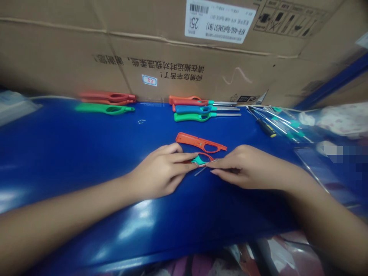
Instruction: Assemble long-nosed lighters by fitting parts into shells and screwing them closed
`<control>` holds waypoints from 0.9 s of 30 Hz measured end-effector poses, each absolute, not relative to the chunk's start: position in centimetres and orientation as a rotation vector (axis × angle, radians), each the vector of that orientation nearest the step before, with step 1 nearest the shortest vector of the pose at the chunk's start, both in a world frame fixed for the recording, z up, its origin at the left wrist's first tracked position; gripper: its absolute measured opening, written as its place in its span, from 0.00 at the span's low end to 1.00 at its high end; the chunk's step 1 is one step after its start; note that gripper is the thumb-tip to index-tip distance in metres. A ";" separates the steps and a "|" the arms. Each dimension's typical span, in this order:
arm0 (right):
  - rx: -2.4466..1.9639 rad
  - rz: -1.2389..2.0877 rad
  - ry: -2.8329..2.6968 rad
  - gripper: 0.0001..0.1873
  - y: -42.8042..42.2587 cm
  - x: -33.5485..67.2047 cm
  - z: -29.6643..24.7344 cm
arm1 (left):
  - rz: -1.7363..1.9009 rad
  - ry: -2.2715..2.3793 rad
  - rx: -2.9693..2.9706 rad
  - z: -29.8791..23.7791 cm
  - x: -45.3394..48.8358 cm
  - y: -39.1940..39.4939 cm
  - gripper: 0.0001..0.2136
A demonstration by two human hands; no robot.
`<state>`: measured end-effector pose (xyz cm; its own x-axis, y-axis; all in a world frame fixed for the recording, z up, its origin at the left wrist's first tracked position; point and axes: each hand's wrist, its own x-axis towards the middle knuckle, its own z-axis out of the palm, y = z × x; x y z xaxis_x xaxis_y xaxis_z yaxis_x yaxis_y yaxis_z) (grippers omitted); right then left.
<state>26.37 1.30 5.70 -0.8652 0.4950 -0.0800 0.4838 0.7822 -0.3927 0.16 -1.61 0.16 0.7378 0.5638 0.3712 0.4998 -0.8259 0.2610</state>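
Pinching a small orange shell with a teal part inside it, the left hand sits at the middle of the frame, thumb and fingers closed narrow on the shell's left end. The right hand meets it from the right, its fingertips drawn tight together on a thin rod that slants down-left under the shell. Both hands rest low on the blue table. Just above them lies a second orange shell, apart from the fingers. Further up, against the cardboard box, three lighters lie side by side: orange, blue, green. At upper left lie orange shells and a green shell. At right a screwdriver lies beside a bag of rods.
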 end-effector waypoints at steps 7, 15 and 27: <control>-0.846 0.732 -2.955 0.13 1.3 26.1 6.0 | 0.705 0.833 2.799 0.0 0.2 -1.5 0.14; -0.870 0.693 -2.944 0.17 1.2 26.1 6.2 | 0.704 0.843 2.801 0.0 0.1 -1.6 0.14; -0.830 0.617 -2.967 0.16 1.1 26.3 6.0 | 0.703 0.845 2.810 -0.1 0.2 -1.6 0.14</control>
